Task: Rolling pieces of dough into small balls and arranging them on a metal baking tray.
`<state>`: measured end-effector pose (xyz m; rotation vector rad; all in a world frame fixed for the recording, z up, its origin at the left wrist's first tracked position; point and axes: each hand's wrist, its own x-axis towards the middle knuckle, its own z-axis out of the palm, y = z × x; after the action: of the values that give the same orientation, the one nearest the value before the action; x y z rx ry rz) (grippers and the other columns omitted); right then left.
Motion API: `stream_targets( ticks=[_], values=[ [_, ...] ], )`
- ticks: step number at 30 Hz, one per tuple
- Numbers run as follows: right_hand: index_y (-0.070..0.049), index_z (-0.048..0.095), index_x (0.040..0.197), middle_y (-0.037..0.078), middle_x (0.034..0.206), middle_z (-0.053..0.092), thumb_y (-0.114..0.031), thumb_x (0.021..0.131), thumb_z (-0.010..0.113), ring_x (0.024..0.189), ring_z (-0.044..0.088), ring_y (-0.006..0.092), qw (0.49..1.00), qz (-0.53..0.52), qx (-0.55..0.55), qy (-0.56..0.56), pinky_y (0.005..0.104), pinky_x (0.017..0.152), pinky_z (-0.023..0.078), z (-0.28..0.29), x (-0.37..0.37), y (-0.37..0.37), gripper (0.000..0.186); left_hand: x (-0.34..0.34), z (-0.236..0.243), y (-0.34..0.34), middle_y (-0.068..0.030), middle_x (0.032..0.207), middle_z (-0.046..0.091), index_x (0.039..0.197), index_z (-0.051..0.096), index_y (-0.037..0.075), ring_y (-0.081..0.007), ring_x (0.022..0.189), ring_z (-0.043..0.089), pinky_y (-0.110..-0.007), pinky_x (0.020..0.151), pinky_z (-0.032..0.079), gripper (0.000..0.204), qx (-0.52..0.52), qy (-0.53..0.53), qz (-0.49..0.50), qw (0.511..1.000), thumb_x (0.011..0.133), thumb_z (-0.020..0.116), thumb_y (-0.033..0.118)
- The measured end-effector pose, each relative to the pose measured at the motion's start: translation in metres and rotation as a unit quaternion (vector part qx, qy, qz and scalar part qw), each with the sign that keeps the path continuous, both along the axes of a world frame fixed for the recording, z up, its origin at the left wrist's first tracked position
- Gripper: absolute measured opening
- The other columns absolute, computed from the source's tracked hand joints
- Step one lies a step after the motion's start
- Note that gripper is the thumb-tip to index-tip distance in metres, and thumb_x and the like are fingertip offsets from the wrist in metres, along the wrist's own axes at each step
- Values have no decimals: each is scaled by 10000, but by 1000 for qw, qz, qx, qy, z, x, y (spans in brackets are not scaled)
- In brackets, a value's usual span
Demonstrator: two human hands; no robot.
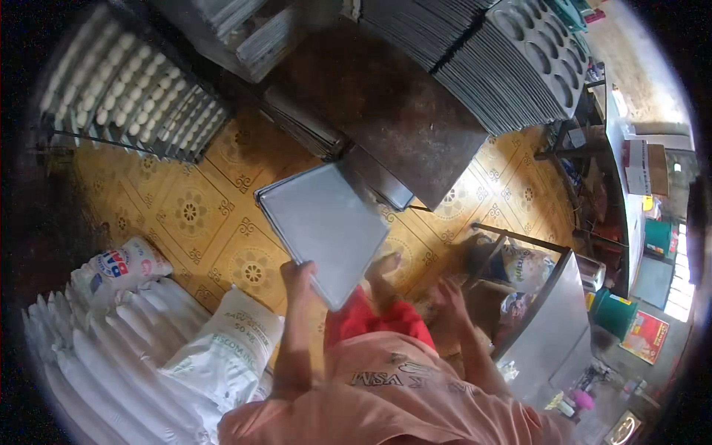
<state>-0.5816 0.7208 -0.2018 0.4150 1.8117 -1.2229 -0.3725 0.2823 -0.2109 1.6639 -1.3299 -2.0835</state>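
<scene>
Head view: left hand (298, 276) pinches the near corner of a flat grey tray (323, 226), carried tilted above the tiled floor (185, 215); right hand (449, 294) hangs spread, empty. Step: tray in transit; setting it down likely calls for a level surface. White sacks (222, 352), red-blue print, lie left; red square sign (644, 336) far right.

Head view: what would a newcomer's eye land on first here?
First comes the flat grey baking tray at centre, gripped at its near edge by the left hand, while the right hand hangs free beside it, holding nothing. Next, the rack of pale dough pieces at upper left and the tall stack of dark muffin pans at upper right. White flour sacks pile up at lower left on the yellow patterned floor.
</scene>
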Motion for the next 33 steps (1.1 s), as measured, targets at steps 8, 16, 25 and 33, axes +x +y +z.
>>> stream_targets(
  ticks=[8,16,25,33],
  values=[
    [-71,601,1441,103,1249,680,-550,1062,552,1081,639,207,993,57,-65,-86,388,916,530,-97,-27,-216,613,109,193,-58,-29,811,569,900,629,74,-187,806,579,-375,729,462,152,-84,-49,4,995,813,693,181],
    [-107,520,1565,118,1386,620,-793,947,574,1187,581,198,973,-119,-128,-154,452,946,510,-29,-33,-183,925,-4,253,-4,-95,1023,548,1013,553,36,-230,955,556,-373,879,479,317,-162,-97,-72,979,725,669,98],
    [61,464,1569,321,1559,484,-899,839,610,1489,408,461,966,-230,49,109,558,1213,367,110,-214,194,1214,-271,159,155,-67,1124,632,1402,511,12,-174,957,615,-330,834,529,481,-84,87,-378,918,926,573,31],
    [99,536,1476,363,1530,471,-920,829,591,1508,341,496,874,-420,190,150,549,1219,342,212,-271,369,1208,-539,175,348,4,1004,603,1204,587,47,-106,882,585,-271,805,511,175,0,181,-462,868,1038,554,92]
  ],
)
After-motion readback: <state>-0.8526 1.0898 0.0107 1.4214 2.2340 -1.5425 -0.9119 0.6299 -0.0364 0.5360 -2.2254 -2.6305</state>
